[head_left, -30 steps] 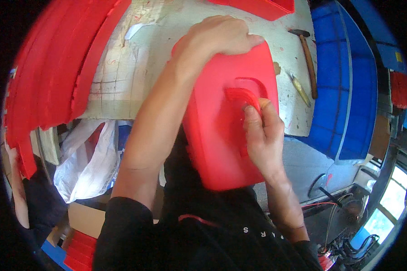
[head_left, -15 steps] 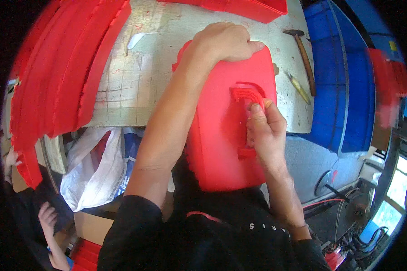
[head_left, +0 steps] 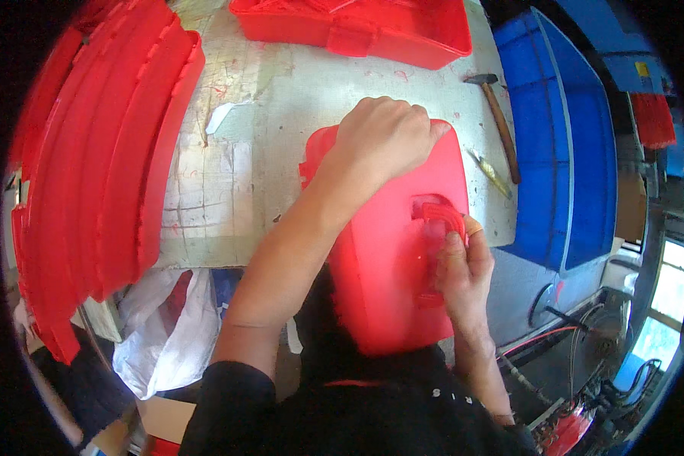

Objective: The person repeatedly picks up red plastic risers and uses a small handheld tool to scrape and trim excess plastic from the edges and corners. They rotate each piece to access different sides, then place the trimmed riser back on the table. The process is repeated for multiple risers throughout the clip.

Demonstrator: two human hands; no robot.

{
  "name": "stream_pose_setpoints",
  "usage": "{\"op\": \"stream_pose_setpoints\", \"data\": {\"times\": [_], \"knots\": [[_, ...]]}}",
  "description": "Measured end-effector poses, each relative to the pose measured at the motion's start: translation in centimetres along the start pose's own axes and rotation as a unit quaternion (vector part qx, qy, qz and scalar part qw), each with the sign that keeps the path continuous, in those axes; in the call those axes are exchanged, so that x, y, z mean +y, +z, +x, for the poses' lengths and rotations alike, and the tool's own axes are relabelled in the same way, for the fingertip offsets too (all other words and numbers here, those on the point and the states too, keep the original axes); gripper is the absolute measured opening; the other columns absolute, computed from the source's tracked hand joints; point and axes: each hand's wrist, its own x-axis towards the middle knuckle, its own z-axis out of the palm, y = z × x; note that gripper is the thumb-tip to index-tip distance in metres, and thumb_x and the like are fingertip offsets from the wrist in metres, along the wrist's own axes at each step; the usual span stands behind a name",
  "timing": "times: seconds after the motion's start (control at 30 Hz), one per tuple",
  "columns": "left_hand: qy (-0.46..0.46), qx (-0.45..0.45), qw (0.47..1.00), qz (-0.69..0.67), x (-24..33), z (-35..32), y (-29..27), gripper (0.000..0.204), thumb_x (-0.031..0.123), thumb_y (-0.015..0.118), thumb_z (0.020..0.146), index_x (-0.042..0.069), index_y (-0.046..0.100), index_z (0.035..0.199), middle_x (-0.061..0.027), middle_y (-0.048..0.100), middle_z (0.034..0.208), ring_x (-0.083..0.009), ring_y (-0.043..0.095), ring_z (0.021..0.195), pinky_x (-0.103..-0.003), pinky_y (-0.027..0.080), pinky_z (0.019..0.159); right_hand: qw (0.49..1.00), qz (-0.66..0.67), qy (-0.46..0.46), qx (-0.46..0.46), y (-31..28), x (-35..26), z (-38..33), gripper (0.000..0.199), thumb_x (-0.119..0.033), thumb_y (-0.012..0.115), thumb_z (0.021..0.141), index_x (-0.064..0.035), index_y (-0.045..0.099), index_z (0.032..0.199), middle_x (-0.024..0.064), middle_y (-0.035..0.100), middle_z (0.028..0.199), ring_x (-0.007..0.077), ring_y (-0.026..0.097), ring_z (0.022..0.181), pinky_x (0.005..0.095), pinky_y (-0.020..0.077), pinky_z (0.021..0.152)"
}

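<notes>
A red plastic lid [head_left: 384, 266] with a recess in its top stands tilted between my body and the table edge. My left hand [head_left: 391, 137] reaches across and grips its far end, knuckles up and the thumb at the far right corner; the other fingertips are hidden. A red carrying handle [head_left: 444, 216] sits at the lid's recess, partly lifted out of it. My right hand [head_left: 467, 266] pinches that handle between thumb and fingers from the right side.
Nested red plastic shells [head_left: 121, 159] stand on the left. A red box [head_left: 349, 38] lies at the table's far side. On the right are a hammer [head_left: 499, 125], a thin yellowish tool [head_left: 492, 173] and a blue crate [head_left: 551, 144]. A white plastic bag [head_left: 163, 346] hangs below the table [head_left: 213, 247].
The whole view has shifted, so more of the far red box shows. The lid and both hands have come slightly nearer to me relative to the table. Both grips stay the same.
</notes>
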Motion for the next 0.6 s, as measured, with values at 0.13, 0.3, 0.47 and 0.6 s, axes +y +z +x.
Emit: {"op": "stream_pose_setpoints", "data": {"times": [0.13,0.3,0.47,0.6], "knots": [[0.003,-0.004,1.000,0.011,-0.3,0.0,0.3,0.052,0.043,0.048,0.101,-0.001,0.071,0.085,-0.0241,0.070,0.079,-0.0399,0.070,0.078,-0.049,0.056,0.071,0.984,-0.132,-0.115,0.020,1.1,-0.3,1.0,0.029,-0.009,0.053,0.102,0.0022,0.052,0.128,0.0052,0.062,0.077,0.0110,0.055,0.059,0.0280,0.0442,0.052],[-0.019,-0.011,1.000,0.017,-0.5,0.3,-0.5,0.049,0.040,0.049,0.101,-0.003,0.069,0.090,-0.0246,0.070,0.080,-0.0403,0.070,0.079,-0.049,0.056,0.073,0.966,-0.220,-0.133,-0.043,2.1,-1.8,2.4,0.031,-0.010,0.055,0.099,0.0037,0.051,0.126,0.0230,0.064,0.074,0.0282,0.066,0.061,0.0385,0.0478,0.053],[-0.032,-0.014,0.999,-0.001,-1.1,0.5,-0.6,0.046,0.037,0.050,0.100,-0.004,0.069,0.092,-0.0257,0.070,0.082,-0.0421,0.070,0.081,-0.050,0.055,0.078,0.933,-0.263,-0.216,-0.119,1.4,-2.3,3.7,0.035,-0.010,0.060,0.095,0.0058,0.050,0.125,0.0246,0.060,0.062,0.0393,0.066,0.056,0.0453,0.0464,0.046],[-0.027,-0.015,1.000,-0.006,-1.5,0.6,-0.7,0.046,0.036,0.050,0.100,-0.005,0.069,0.093,-0.0269,0.070,0.084,-0.0432,0.069,0.082,-0.051,0.054,0.079,0.913,-0.255,-0.252,-0.193,1.2,-2.1,5.0,0.039,-0.007,0.059,0.093,0.0039,0.045,0.128,0.0273,0.061,0.065,0.0459,0.066,0.063,0.0519,0.0485,0.049]]}}
